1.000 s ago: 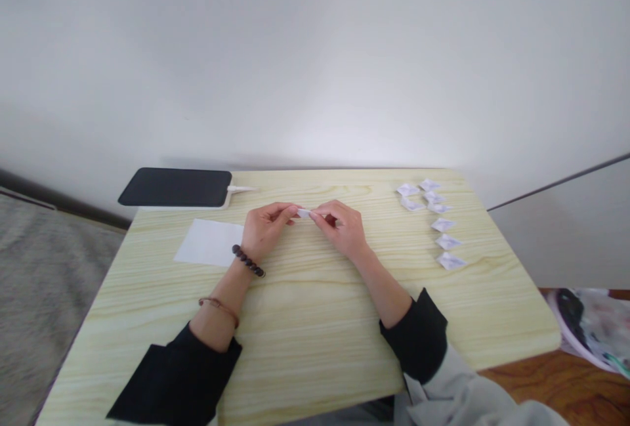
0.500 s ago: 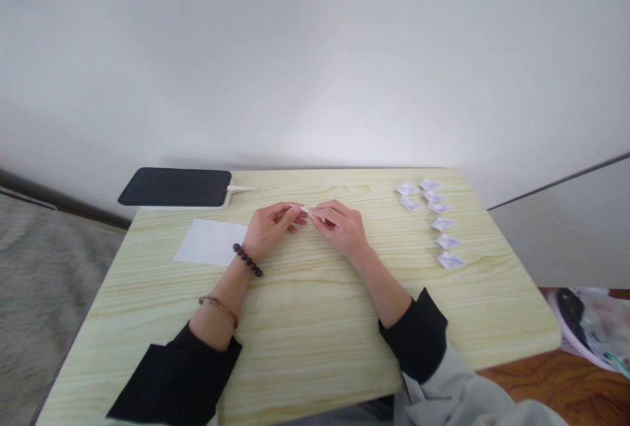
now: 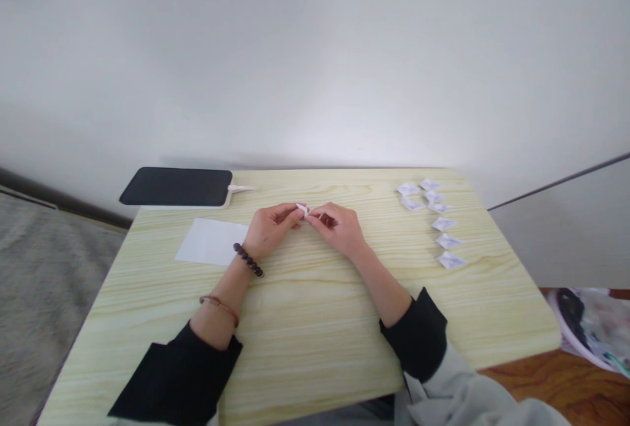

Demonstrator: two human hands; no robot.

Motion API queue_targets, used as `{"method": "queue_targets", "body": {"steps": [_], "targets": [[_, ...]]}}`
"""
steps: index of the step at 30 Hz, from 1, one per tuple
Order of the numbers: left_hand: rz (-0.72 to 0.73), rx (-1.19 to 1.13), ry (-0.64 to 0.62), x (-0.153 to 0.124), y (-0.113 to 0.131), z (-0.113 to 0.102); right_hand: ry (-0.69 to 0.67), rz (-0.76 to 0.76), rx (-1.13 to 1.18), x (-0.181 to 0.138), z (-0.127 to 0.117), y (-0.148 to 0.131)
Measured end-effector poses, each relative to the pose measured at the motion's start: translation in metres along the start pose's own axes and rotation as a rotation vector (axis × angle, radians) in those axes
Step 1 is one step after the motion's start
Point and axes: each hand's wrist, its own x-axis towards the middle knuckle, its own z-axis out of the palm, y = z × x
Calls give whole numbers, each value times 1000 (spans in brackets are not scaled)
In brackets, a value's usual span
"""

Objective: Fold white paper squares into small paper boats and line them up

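A small piece of folded white paper (image 3: 302,209) is pinched between my two hands, above the middle of the table. My left hand (image 3: 272,228) grips its left side between thumb and fingers. From the other side, the thumb and fingertips of my right hand (image 3: 339,228) close on its right end. Part of the paper is hidden by my fingers. White paper sheets (image 3: 209,241) lie flat by my left wrist, partly covered by it. Over on the right sit several small folded paper boats (image 3: 449,260), in a loose column with a few grouped at its far end.
A black phone (image 3: 177,187) with a white cable plug (image 3: 241,188) rests on a white block at the table's back left. Behind the wooden-patterned table (image 3: 315,334) rises a white wall (image 3: 315,58). A lined bin (image 3: 585,327) stands on the floor at right.
The folded paper has tilted, and more of its white face shows between my fingers. My right fingers have shifted slightly on it. The sheets and paper boats stay put.
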Motion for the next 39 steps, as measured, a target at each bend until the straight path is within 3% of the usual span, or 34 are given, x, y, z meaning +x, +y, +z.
{"method": "queue_targets", "body": {"steps": [5,24,34,39], "targets": [[26,88,-21,-1,0,-2,-17,99,107,-1,1,0],[34,105,-48,-1,0,-2,-66,139,209,1,-3,-5],[74,182,-14,-1,-5,1,-38,0,-98,-2,1,-7],[138,270,49,-3,-3,6,21,78,-187,0,3,-8]]}}
